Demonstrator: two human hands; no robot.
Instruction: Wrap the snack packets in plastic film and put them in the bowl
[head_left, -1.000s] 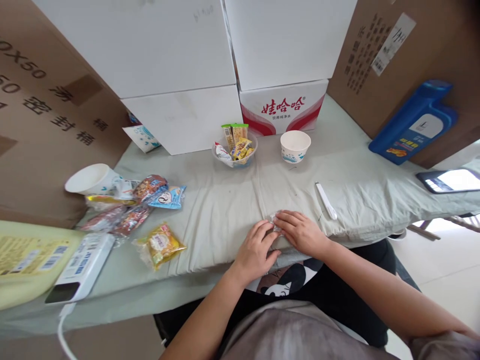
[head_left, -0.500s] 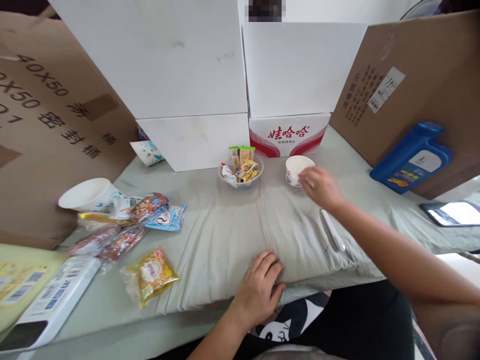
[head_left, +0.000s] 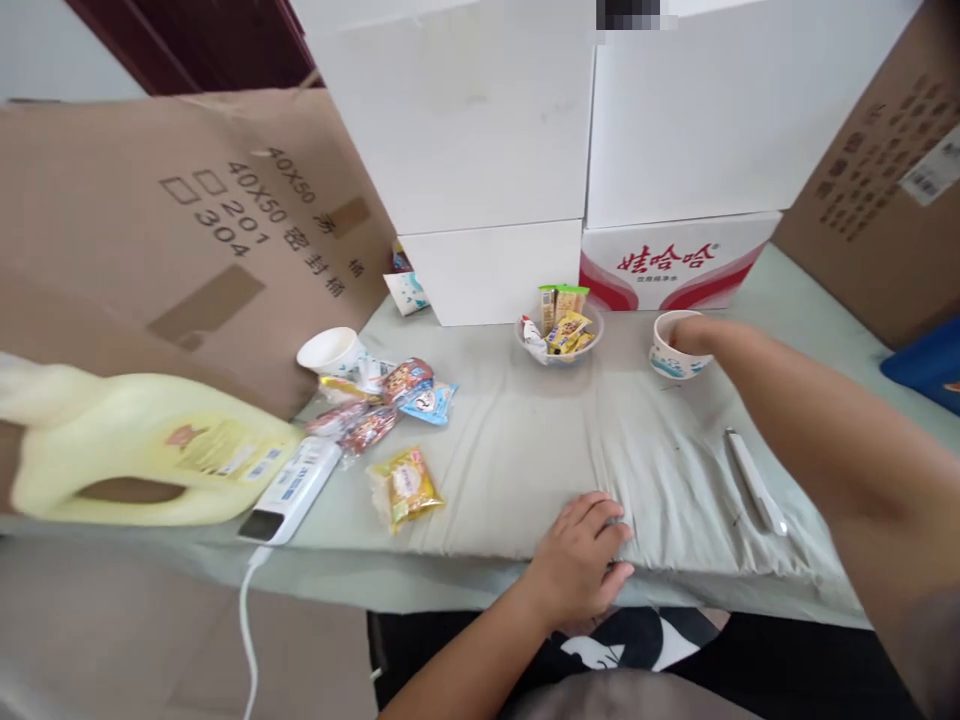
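Observation:
My right hand [head_left: 699, 334] reaches down into a white paper bowl [head_left: 673, 362] with a blue pattern. Its fingers are hidden inside, so I cannot see what they touch. Near the front edge of the table, my left hand [head_left: 581, 555] lies flat on the pale green cloth [head_left: 517, 440], fingers extended and holding nothing. A clear plastic bowl [head_left: 523, 345] with several wrapped snacks stands to the left of the paper bowl. On the cloth between my forearms is a slim white object [head_left: 756, 485], perhaps a knife or cutter.
Farther left lie a yellow snack packet [head_left: 409, 487], a blue packet [head_left: 433, 403], other packets and a tipped paper bowl [head_left: 330, 350]. A pale yellow jug [head_left: 217, 430] lies beside a white power strip [head_left: 296, 490]. White boxes [head_left: 495, 275] and brown cartons [head_left: 225, 300] wall the back and sides.
My right hand has gone from the paper bowl's rim down into it. My left hand stays on the cloth. The view has swung left, bringing in the whole jug.

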